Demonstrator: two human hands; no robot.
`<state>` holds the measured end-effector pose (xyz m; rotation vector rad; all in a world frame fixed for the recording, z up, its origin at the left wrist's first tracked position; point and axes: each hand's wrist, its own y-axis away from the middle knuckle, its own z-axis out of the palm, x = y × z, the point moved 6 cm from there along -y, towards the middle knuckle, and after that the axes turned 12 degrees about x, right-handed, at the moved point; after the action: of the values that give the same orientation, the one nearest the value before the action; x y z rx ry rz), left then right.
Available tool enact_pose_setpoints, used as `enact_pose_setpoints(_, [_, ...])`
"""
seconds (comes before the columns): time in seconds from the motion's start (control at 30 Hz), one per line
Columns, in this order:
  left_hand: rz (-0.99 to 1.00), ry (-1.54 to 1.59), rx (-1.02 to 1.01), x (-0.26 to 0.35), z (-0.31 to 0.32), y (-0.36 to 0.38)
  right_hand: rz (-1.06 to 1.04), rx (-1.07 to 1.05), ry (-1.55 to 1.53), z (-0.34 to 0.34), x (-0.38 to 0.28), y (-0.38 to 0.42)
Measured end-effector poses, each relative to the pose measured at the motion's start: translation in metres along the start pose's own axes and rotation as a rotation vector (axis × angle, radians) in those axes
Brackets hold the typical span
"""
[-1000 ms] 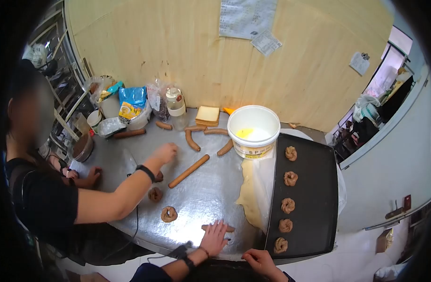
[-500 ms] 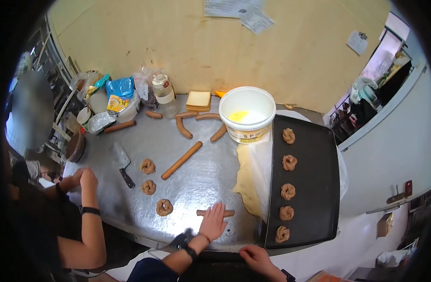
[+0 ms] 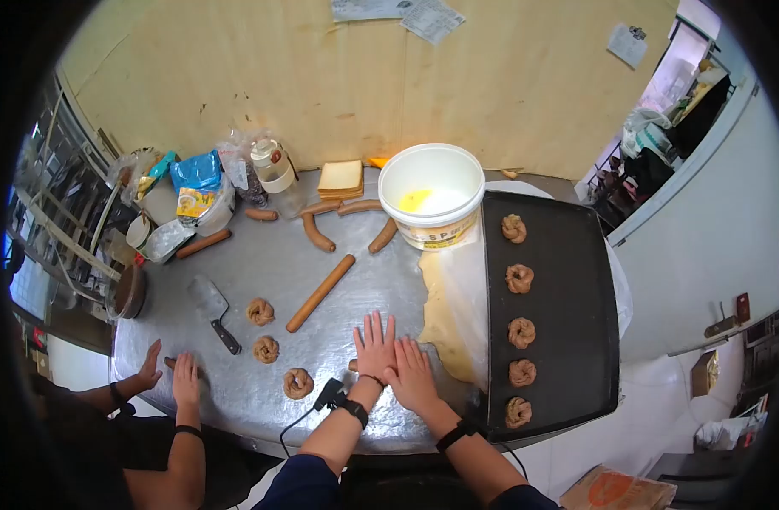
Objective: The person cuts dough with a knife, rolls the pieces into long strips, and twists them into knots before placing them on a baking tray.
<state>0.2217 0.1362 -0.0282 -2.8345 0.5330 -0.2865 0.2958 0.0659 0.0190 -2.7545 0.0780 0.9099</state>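
My left hand (image 3: 375, 348) lies flat with its fingers stretched out, over a short brown dough roll (image 3: 353, 365) whose left end peeks out beside the wrist. Close against it, my right hand (image 3: 413, 378) is also flat and open, its thumb side meeting the left hand. The rest of the roll is hidden beneath them. Several twisted brown dough rings lie near, among them one ring (image 3: 298, 383) just left of my hands. Further up is a wooden rolling pin (image 3: 321, 293). A flat pale dough sheet (image 3: 444, 327) rests to the right of my fingers.
A black baking tray (image 3: 572, 314) with several dough rings stands on the right. Behind are a white bucket (image 3: 432, 183), bread slices (image 3: 341, 178) and more dough rolls. A broad-bladed knife (image 3: 223, 333) lies left. A co-worker's hands (image 3: 185, 380) touch a dough piece (image 3: 170, 363).
My right hand has come up from the table's front edge to lie beside my left. My left hand has shifted over the dough roll. The co-worker's hands have spread and lowered to the table.
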Motion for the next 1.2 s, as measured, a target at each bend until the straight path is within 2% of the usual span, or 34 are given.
enact_pose_setpoints(0.1, [-0.01,0.066,-0.109,-0.001,-0.002,0.052,-0.076,-0.092,0.083,0.0,-0.001,0.03])
enact_pose_setpoints(0.17, [0.046,0.192,-0.234,0.008,-0.043,0.086,-0.078,-0.151,0.152,-0.019,-0.009,0.066])
enact_pose_setpoints(0.23, [0.12,0.332,-0.253,0.007,-0.071,0.117,-0.122,-0.158,0.199,-0.045,-0.023,0.084])
enact_pose_setpoints(0.3, [0.133,0.394,-0.208,-0.006,-0.095,0.128,-0.074,-0.407,0.291,-0.051,-0.026,0.096])
enact_pose_setpoints(0.33, [0.152,0.46,-0.171,-0.012,-0.103,0.129,-0.081,-0.404,0.293,-0.05,-0.025,0.091])
enact_pose_setpoints(0.4, [0.111,0.408,-0.095,-0.029,-0.109,0.12,-0.168,-0.12,0.218,-0.056,-0.028,0.07])
enact_pose_setpoints(0.43, [0.073,0.357,-0.029,-0.038,-0.113,0.115,-0.181,-0.122,0.22,-0.05,-0.025,0.065])
enact_pose_setpoints(0.53, [0.056,0.489,-0.032,-0.053,-0.093,0.108,-0.249,-0.158,0.286,-0.031,-0.021,0.05])
enact_pose_setpoints(0.57, [0.069,0.536,-0.056,-0.055,-0.093,0.101,-0.156,-0.314,0.347,-0.021,-0.016,0.045])
enact_pose_setpoints(0.6, [0.069,0.593,0.009,-0.058,-0.101,0.096,-0.062,-0.471,0.408,-0.011,-0.01,0.042])
enact_pose_setpoints(0.63, [0.049,0.592,0.021,-0.063,-0.105,0.097,-0.083,-0.481,0.414,-0.009,-0.012,0.036])
enact_pose_setpoints(0.7, [0.03,0.592,0.118,-0.071,-0.127,0.094,-0.16,-0.336,0.305,-0.02,-0.032,0.02])
enact_pose_setpoints(0.77, [-0.016,0.563,0.1,-0.084,-0.122,0.1,-0.197,-0.367,0.28,-0.012,-0.039,0.01])
enact_pose_setpoints(0.83, [0.016,0.281,0.073,-0.095,-0.107,0.109,-0.234,-0.392,0.247,-0.001,-0.05,-0.006])
enact_pose_setpoints(0.9, [0.0,0.305,-0.005,-0.102,-0.103,0.11,-0.214,-0.629,0.319,0.022,-0.053,-0.028])
enact_pose_setpoints(0.93, [0.022,0.25,0.039,-0.103,-0.117,0.106,-0.217,-0.635,0.32,0.029,-0.057,-0.044])
enact_pose_setpoints(0.97, [0.041,0.193,0.08,-0.104,-0.126,0.104,-0.221,-0.524,0.265,0.034,-0.064,-0.065])
enact_pose_setpoints(1.0, [0.012,0.165,0.052,-0.112,-0.122,0.105,-0.224,-0.412,0.207,0.037,-0.074,-0.084])
enact_pose_setpoints(1.03, [0.005,0.161,0.047,-0.119,-0.122,0.107,-0.227,-0.419,0.202,0.043,-0.083,-0.095])
enact_pose_setpoints(1.1, [-0.098,0.155,0.007,-0.138,-0.136,0.1,-0.343,-0.289,0.081,0.047,-0.11,-0.118])
enact_pose_setpoints(1.2, [-0.102,0.214,0.054,-0.165,-0.124,0.106,-0.397,-0.349,-0.032,0.071,-0.153,-0.131])
